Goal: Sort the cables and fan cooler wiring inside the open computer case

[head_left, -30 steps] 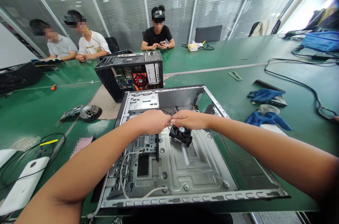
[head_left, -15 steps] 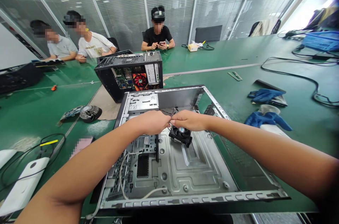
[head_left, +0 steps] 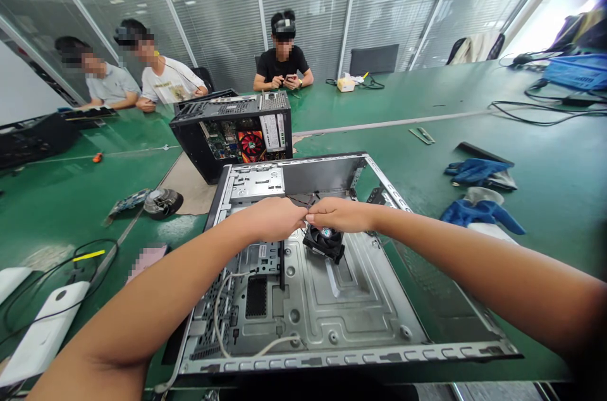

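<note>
The left hand (head_left: 282,219) and the right hand (head_left: 339,214) come together over the middle of a bare computer case (head_left: 365,306), their fingertips meeting, or nearly so. Both sets of fingers are curled as if pinching, but the knuckles hide what lies between them, so whether they are clamped on anything I cannot tell. Thin dark wires (head_left: 298,200) show just past the hands at eleven o'clock. The black fan (head_left: 327,241) sits at five o'clock from that meeting point, tilted, just under the right hand and inside the case, which lies on its side on the green surface (head_left: 427,173).

The wires look like the weak spot: if they are in the fingers, a hard or crooked pull could strain them or drag the fan along. The fan appears loose, so a nudge from the right hand might tip it or scrape it over the metal floor. The case's metal edges could scratch a bare forearm that drops too low. At seven o'clock a pale cable (head_left: 279,341) loops across the case floor, where it could snag a sleeve-less wrist or a shifted part.
</note>
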`<state>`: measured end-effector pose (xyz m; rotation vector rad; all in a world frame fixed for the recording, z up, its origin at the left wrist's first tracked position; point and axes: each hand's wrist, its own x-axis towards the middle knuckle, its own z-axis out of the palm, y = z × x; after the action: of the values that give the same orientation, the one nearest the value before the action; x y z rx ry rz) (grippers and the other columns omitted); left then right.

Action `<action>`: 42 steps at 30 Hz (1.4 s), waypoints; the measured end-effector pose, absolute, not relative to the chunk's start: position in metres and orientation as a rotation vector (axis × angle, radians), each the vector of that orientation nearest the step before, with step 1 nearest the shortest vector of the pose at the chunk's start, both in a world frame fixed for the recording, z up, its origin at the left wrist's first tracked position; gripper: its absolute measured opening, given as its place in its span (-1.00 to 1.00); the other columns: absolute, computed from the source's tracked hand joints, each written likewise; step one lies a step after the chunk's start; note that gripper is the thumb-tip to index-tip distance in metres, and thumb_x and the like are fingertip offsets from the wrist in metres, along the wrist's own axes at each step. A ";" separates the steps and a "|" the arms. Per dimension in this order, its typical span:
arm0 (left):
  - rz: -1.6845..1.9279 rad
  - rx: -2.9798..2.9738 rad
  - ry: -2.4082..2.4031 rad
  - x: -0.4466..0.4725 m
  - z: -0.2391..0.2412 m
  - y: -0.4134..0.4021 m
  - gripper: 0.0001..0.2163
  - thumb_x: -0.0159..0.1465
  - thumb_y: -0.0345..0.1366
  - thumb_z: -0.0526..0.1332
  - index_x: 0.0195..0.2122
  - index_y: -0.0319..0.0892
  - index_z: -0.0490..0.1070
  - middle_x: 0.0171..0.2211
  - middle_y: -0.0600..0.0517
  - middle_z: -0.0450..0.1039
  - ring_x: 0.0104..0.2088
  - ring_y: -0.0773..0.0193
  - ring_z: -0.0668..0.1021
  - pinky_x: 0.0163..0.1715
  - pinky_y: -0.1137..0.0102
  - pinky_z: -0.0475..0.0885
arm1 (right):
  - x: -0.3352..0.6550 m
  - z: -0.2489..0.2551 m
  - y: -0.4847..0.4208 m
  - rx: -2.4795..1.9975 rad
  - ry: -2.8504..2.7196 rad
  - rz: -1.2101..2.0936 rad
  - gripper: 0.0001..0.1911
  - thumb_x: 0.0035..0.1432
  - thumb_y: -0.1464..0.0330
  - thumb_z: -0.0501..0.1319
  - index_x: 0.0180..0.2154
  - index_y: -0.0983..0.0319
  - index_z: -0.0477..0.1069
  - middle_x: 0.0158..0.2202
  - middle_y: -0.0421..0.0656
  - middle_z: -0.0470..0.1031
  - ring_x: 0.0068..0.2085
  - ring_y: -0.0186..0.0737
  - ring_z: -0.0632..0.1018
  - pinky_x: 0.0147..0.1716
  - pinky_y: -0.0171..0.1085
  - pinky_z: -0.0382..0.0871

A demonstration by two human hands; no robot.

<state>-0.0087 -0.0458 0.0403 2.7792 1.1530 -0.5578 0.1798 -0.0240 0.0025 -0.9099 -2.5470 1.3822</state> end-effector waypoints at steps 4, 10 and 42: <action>-0.576 2.771 1.139 -0.008 0.040 -0.046 -0.67 0.36 -0.19 -0.09 -0.19 -0.19 0.42 -0.35 -0.14 0.52 -0.42 0.15 0.52 -0.46 0.34 0.32 | 0.181 0.002 -0.024 -0.928 -2.528 1.458 -0.55 0.20 0.03 -0.02 -0.53 0.22 0.19 -0.59 -0.29 0.12 -0.55 -0.38 0.18 -0.55 -0.33 0.08; -0.588 2.749 1.145 -0.008 0.041 -0.045 -0.68 0.36 -0.19 -0.09 -0.20 -0.21 0.42 -0.34 -0.14 0.52 -0.42 0.17 0.53 -0.44 0.34 0.34 | 0.180 0.000 -0.023 -0.892 -2.562 1.351 -0.56 0.21 0.06 -0.02 -0.52 0.24 0.23 -0.54 -0.23 0.21 -0.47 -0.33 0.25 -0.46 -0.30 0.16; -0.574 2.756 1.118 -0.008 0.039 -0.044 -0.68 0.37 -0.19 -0.08 -0.26 -0.21 0.42 -0.40 -0.12 0.49 -0.48 0.20 0.50 -0.49 0.36 0.30 | 0.182 -0.002 -0.021 -0.889 -2.604 1.371 -0.62 0.25 0.15 -0.04 -0.50 0.25 0.24 -0.53 -0.24 0.22 -0.48 -0.34 0.24 -0.43 -0.29 0.18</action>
<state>-0.0080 -0.0443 0.0385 2.7559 1.1179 -0.5737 0.1820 -0.0208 -0.0025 -0.8887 -2.6043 1.3713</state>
